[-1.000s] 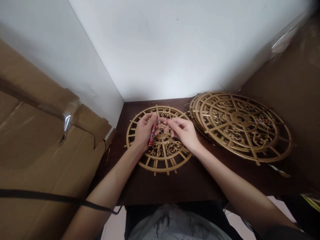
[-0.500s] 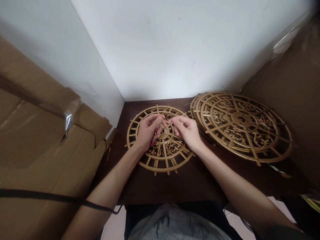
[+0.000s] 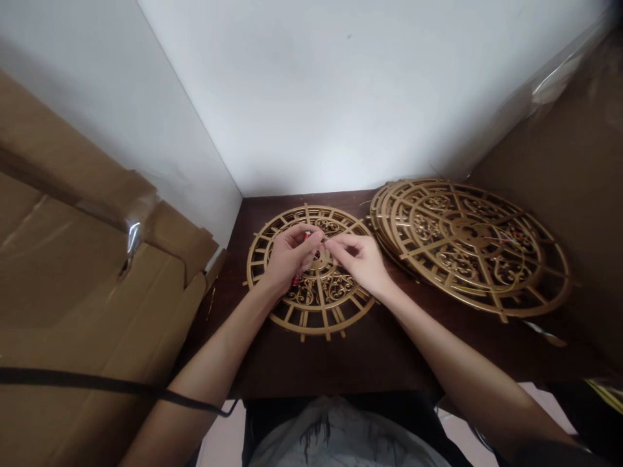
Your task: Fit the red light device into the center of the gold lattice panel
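Observation:
A round gold openwork frame (image 3: 318,332), with scroll patterns and a clock-face look, lies flat on the dark table. Above its centre, my left hand (image 3: 287,259) is closed around a slim red object (image 3: 295,280), mostly hidden by the fingers; its kind cannot be told. The thumb and forefinger of that hand are pressed together. My right hand (image 3: 361,261) is closed in a pinch, its fingertips close beside the left ones. Whatever lies between those fingertips is too small to make out.
To the right, a stack of similar gold frames (image 3: 501,311) leans slightly, with thin yellow wire on top. A brush-like tool (image 3: 548,334) lies in front of it. Cardboard (image 3: 97,311) stands at left, a white wall (image 3: 311,117) behind. A black strap (image 3: 111,384) crosses my left forearm.
My right hand's fingers have curled into a tighter pinch and come down slightly. The left thumb has shifted, and the red object now shows above and below the fingers.

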`<state>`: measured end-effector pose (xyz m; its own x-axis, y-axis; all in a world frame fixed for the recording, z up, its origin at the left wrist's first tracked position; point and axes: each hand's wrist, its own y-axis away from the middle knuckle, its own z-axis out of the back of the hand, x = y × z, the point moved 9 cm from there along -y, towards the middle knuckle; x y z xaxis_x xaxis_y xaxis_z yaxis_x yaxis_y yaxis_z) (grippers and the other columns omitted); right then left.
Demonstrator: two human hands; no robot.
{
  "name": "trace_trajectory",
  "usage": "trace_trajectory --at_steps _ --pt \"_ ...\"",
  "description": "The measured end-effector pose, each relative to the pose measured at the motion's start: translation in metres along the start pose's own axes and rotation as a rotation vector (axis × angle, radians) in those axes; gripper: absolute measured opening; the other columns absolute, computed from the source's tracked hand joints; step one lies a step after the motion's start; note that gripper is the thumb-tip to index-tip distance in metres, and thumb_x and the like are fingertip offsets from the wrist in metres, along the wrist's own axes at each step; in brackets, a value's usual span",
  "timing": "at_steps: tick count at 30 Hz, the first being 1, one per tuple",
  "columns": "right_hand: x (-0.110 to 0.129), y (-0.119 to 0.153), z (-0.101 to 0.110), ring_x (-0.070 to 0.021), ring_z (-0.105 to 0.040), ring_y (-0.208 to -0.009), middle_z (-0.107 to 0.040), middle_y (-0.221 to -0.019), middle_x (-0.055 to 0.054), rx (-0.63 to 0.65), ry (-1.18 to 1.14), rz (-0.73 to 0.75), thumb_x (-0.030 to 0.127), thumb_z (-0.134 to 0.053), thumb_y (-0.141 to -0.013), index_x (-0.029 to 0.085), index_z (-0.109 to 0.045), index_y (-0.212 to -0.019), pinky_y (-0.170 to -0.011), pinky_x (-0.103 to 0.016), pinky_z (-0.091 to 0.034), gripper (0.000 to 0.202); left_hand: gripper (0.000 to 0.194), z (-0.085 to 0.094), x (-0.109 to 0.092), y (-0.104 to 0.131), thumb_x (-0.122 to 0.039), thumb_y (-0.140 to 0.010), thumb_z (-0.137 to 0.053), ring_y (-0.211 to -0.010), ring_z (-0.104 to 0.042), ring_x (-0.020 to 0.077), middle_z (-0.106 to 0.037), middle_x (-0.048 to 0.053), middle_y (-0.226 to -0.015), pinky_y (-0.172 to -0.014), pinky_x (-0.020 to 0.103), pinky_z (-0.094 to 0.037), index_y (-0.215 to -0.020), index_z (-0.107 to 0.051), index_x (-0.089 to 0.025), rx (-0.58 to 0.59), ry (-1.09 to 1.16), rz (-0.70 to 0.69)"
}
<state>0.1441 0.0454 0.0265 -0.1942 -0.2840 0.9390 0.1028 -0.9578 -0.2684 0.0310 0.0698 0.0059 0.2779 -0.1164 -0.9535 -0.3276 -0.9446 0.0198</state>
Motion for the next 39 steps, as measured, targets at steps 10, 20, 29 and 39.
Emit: trace_trajectory --at_steps 10,20,29,39 --pt "0.005 0.000 0.014 -0.0101 -0.043 -0.057 -0.061 -0.072 -0.001 -0.143 0.089 0.101 0.028 -0.061 -0.081 0.018 -0.071 -0.078 -0.054 -0.025 -0.035 0.015 0.018 -0.002 -0.003 0.001 -0.031 -0.074 -0.069 -0.035 -0.030 0.0008 -0.043 -0.007 -0.050 -0.033 0.016 -0.021 -0.080 -0.060 -0.017 0.021 -0.053 -0.061" --pt "0.006 0.001 0.019 -0.0101 -0.041 -0.056 -0.062 -0.078 -0.001 -0.202 0.203 0.109 0.030 -0.064 -0.080 0.023 -0.073 -0.083 -0.052 -0.025 -0.031 0.012 0.017 0.002 -0.008 0.001 -0.027 -0.072 -0.071 -0.032 -0.032 0.0009 -0.044 -0.007 -0.052 -0.032 0.017 -0.019 -0.078 -0.059 -0.017 -0.054 -0.096 -0.108" --pt "0.006 0.000 0.017 -0.0103 -0.044 -0.060 -0.059 -0.074 0.000 -0.184 0.070 0.101 0.026 -0.066 -0.078 0.019 -0.071 -0.079 -0.057 -0.025 -0.037 0.009 0.018 0.002 -0.007 0.001 -0.023 -0.071 -0.072 -0.033 -0.032 0.0005 -0.045 -0.007 -0.055 -0.033 0.017 -0.019 -0.079 -0.057 -0.016 -0.055 -0.101 -0.123" --pt "-0.023 -0.001 0.012 -0.0057 -0.036 -0.042 -0.049 -0.049 0.006 -0.204 -0.293 -0.212 0.033 -0.071 -0.069 0.015 -0.068 -0.078 -0.042 -0.021 -0.027 0.020 0.019 0.001 -0.006 0.001 -0.023 -0.070 -0.073 -0.035 -0.033 -0.0003 -0.049 -0.005 -0.060 -0.034 0.017 -0.020 -0.078 -0.057 -0.017 -0.051 -0.098 -0.111"
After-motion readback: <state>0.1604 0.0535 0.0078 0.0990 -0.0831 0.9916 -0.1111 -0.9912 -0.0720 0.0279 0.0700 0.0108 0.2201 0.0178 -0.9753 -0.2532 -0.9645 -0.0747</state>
